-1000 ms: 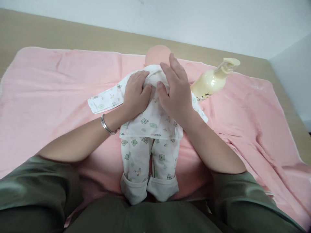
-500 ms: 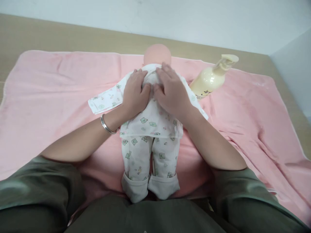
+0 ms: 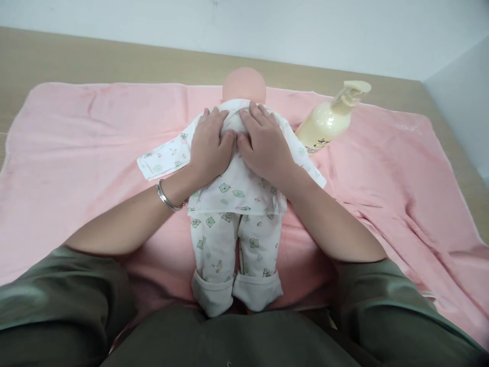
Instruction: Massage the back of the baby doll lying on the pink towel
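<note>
A baby doll (image 3: 243, 85) lies stretched out with its bald head away from me and its feet towards me. It wears a white printed top (image 3: 240, 196) and matching trousers (image 3: 254, 244) with turned-up cuffs. My left hand (image 3: 212, 145) rests flat on the left part of the doll's upper torso, fingers stretched towards its shoulder. My right hand (image 3: 265, 142) lies flat on the right part, fingers towards the neck. The two thumbs nearly meet at the middle. Neither hand grips anything. The doll's face is not visible.
A pink blanket (image 3: 84, 153) is spread under the doll, wrinkled at the right. A cream-coloured pump bottle (image 3: 324, 122) stands tilted in view just right of the doll's shoulder. Behind the blanket run a wooden surface (image 3: 114, 56) and a pale wall (image 3: 267, 30).
My right hand has settled flatter, its fingers shifting slightly left and its thumb lower and closer to my left thumb. The left hand stays in place on the doll. The view has shifted slightly.
</note>
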### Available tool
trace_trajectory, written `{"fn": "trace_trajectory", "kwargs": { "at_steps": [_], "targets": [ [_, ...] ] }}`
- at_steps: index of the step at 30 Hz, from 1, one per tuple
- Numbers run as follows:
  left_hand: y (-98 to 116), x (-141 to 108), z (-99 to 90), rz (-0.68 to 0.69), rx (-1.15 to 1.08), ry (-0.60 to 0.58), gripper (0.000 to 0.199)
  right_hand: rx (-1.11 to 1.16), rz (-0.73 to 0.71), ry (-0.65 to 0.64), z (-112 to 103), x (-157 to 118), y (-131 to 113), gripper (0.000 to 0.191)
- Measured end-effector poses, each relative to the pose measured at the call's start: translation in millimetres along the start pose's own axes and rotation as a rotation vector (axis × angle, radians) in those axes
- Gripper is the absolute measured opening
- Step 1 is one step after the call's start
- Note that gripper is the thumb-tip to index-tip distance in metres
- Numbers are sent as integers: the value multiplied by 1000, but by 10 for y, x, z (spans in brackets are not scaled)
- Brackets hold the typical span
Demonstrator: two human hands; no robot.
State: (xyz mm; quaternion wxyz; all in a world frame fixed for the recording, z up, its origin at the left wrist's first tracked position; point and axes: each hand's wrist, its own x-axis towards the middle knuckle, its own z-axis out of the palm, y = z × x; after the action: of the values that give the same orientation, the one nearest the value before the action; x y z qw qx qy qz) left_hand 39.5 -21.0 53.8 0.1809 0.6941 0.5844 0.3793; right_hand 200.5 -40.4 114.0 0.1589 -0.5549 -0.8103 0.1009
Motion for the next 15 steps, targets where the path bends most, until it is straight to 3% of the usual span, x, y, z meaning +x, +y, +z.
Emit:
{"fn": "trace_trajectory", "kwargs": {
  "at_steps": [4, 7, 11, 15],
  "targets": [
    [-17, 19, 15, -8, 23, 1, 63, 25, -26, 80, -10, -16, 16, 63],
    [-26, 3, 5, 50, 4, 27, 55, 73, -47, 77, 51, -12, 44, 64],
    [-67, 24, -9, 62, 4, 28, 45, 118, -53, -19, 37, -27, 37, 69],
    [-137, 96, -20, 50, 20, 0, 47, -3, 7, -219, -260, -121, -50, 66]
  ]
}}
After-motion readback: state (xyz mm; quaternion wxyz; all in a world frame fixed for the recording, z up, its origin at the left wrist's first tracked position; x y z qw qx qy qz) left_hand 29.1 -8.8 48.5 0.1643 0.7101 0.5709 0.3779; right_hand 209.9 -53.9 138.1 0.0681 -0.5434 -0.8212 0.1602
